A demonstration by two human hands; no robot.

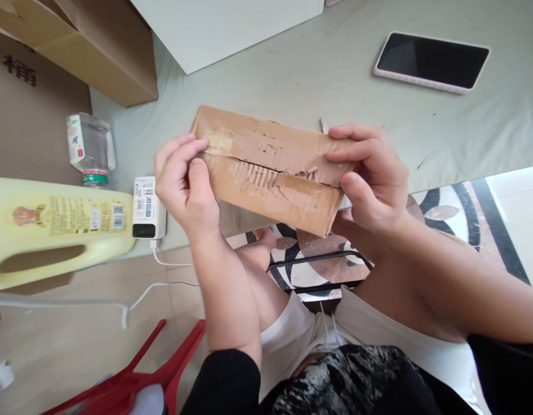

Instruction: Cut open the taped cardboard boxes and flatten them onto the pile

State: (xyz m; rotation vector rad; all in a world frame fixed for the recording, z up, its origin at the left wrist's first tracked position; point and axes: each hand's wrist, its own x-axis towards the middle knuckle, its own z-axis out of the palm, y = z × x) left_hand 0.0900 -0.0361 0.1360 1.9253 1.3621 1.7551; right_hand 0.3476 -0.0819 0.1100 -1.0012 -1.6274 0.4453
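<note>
A small brown cardboard box (266, 161) is held up between my hands, tilted down to the right. Its top flaps meet along a middle seam, where the paper is torn and the corrugation shows. My left hand (186, 178) grips the left end, fingers curled over the edge with the thumb below them. At the right end my right hand (372, 173) is closed on the box, thumb near the seam and fingers on the upper flap. A thin metal tip (324, 125) pokes out behind the box near my right fingers; the rest of it is hidden.
Left on the cloth-covered table (257, 80) are a yellow jug (89, 230), a white power bank (144, 202) with a cable and a clear bottle (93, 147). A large carton (114, 52) stands behind. A phone (434, 60) lies far right. A red stool (132, 380) stands below.
</note>
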